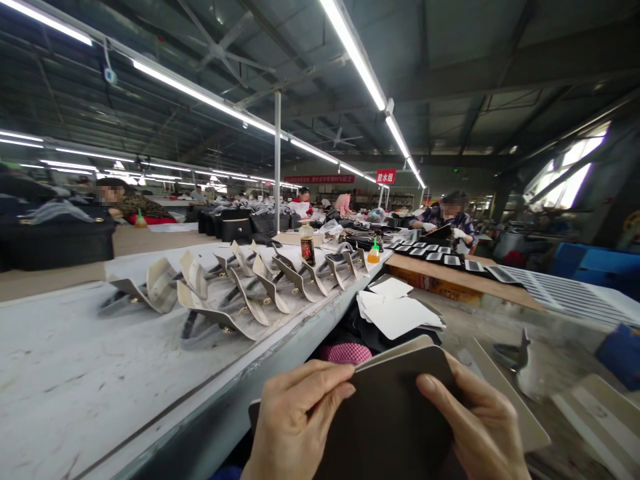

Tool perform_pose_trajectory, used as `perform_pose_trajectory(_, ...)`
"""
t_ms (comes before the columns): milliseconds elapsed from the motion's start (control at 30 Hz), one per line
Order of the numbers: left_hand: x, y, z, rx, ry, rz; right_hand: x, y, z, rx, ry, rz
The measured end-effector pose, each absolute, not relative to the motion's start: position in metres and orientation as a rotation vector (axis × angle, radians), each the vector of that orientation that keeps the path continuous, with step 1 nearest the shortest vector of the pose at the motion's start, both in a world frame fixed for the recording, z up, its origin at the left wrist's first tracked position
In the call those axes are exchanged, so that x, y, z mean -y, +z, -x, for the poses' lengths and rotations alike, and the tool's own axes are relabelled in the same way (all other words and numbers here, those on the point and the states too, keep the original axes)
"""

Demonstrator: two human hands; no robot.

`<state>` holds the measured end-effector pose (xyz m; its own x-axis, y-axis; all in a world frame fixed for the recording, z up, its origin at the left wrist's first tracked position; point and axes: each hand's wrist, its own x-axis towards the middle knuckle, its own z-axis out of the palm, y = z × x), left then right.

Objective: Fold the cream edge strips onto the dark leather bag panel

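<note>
My two hands hold a dark brown, round-cornered panel (390, 420) upright close to me, with a pale layer showing behind its top edge. My left hand (300, 417) pinches the upper left edge between thumb and fingers. On the upper right corner, the thumb of my right hand (480, 420) presses the dark face while its fingers go behind. Beyond the panel lie several loose white sheets (400, 315) and a pink checked cloth (345, 352). Curved beige bag flaps (270, 290) with small gold-coloured fittings stand in rows on the white-topped table (100, 387) to the left.
A labelled jar (307, 245) and an orange squeeze bottle (373, 252) stand behind the flaps. Black bags (236, 225) sit farther back. At right, a co-worker (447, 220) handles a dark piece over a board of white-and-black pieces. Pale panels (600, 417) lie at lower right.
</note>
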<state>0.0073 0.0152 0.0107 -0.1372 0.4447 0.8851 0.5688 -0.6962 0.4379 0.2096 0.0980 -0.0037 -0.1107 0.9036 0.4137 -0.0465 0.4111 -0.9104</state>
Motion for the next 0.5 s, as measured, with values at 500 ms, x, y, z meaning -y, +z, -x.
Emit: perform_pose_trajectory(500, -0.023, 0.011, -0.011, 1.186, -2.090, 2.101, -0.096, 0.002, -0.206, 1.512, 0.964, 0.764)
